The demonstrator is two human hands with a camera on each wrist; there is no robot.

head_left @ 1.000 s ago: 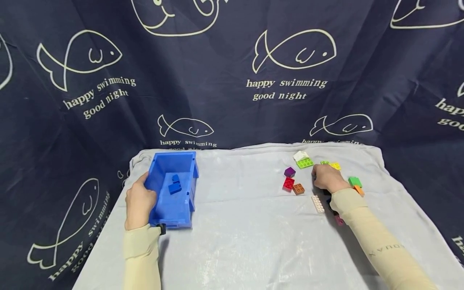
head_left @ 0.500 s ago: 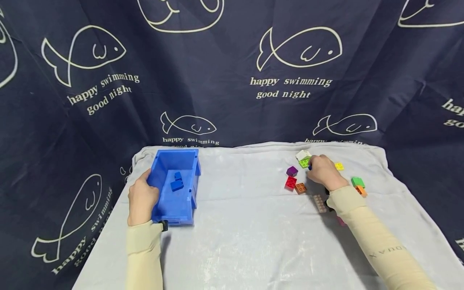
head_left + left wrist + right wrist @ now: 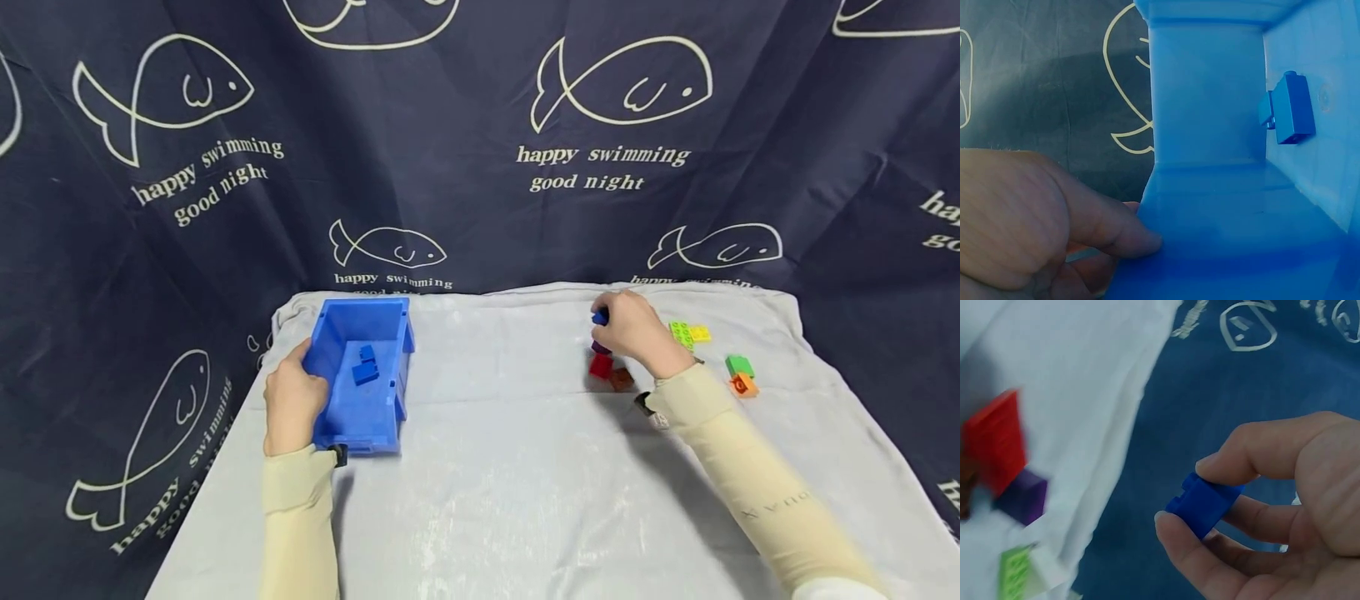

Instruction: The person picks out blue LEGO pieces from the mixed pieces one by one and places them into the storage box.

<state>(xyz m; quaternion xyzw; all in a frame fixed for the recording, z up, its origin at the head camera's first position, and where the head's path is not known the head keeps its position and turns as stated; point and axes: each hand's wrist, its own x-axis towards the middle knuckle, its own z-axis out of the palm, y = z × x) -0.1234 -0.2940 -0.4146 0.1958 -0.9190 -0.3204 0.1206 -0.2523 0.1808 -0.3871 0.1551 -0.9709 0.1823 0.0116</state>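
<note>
My left hand (image 3: pixel 294 406) grips the left wall of a blue plastic bin (image 3: pixel 402 392), thumb inside and fingers outside, as the left wrist view shows. On the bin's floor lie two blue building bricks (image 3: pixel 1294 109), side by side. My right hand (image 3: pixel 636 332) pinches a blue brick (image 3: pixel 1204 503) between thumb and fingertips, raised above the table. Beneath and beside it sit a purple brick (image 3: pixel 1022 497), a red brick (image 3: pixel 601 366) and a brown-orange brick (image 3: pixel 622 379). A lime brick and a white brick (image 3: pixel 1047 570) show in the right wrist view; the hand hides them in the head view.
Right of my right hand lie a lime brick (image 3: pixel 681 334), a yellow brick (image 3: pixel 700 333), a green brick (image 3: pixel 739 366) and an orange brick (image 3: pixel 744 386). A pale brick (image 3: pixel 660 421) is mostly covered by the right wrist. A dark fish-print curtain (image 3: pixel 480 167) hangs behind the white-covered table (image 3: pixel 480 500).
My right hand has picked up the blue brick and moved left with it, over the purple and red bricks. The left hand stays on the bin.
</note>
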